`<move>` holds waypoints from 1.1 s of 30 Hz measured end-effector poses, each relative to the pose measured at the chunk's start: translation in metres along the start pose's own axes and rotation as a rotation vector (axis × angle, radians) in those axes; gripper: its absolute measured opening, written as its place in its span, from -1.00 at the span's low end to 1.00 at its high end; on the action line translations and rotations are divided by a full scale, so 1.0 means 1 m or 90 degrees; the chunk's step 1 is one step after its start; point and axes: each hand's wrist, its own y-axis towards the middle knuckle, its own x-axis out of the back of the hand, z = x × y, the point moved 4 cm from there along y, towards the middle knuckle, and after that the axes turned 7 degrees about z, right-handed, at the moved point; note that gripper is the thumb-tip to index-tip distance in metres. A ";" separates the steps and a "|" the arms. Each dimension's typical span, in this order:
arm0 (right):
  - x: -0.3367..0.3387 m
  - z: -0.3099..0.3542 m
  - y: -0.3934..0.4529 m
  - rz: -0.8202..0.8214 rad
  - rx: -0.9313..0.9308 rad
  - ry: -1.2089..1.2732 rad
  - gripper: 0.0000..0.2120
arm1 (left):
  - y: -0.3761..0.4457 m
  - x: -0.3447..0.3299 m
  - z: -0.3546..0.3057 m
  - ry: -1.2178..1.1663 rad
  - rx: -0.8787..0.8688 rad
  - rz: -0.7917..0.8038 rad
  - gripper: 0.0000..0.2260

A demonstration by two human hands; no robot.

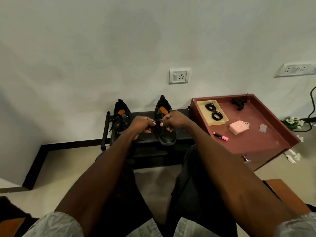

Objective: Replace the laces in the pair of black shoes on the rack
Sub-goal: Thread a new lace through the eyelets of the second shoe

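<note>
At frame centre, we are pinching the lace (158,123) of the right-hand shoe (165,127) with left hand (142,124) and right hand (174,121), likely untying; pulling it free seems next.

The shoes (166,132) look like matt black cloth with a smooth toe. The rack (150,117) is matt black, its left-edge tube (106,145) bare metal. The reddish cabinet (266,134) top is glossy; the case (237,126) is smooth pink.

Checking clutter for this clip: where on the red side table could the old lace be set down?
Bare patch on the red side table: its near end, past the pink marker and pink case. Crowded: the beige tray holding coiled laces.
</note>
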 end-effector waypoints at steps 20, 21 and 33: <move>-0.016 -0.071 0.026 0.013 -0.076 0.456 -0.83 | 0.030 0.009 0.032 0.074 -0.029 -0.228 -0.88; -0.018 -0.077 0.029 -0.029 -0.081 0.453 -0.82 | 0.030 0.012 0.035 0.114 -0.012 -0.264 -0.87; -0.030 -0.068 0.022 0.014 0.017 0.163 -0.81 | 0.025 -0.031 0.060 -0.063 -0.016 0.250 -0.82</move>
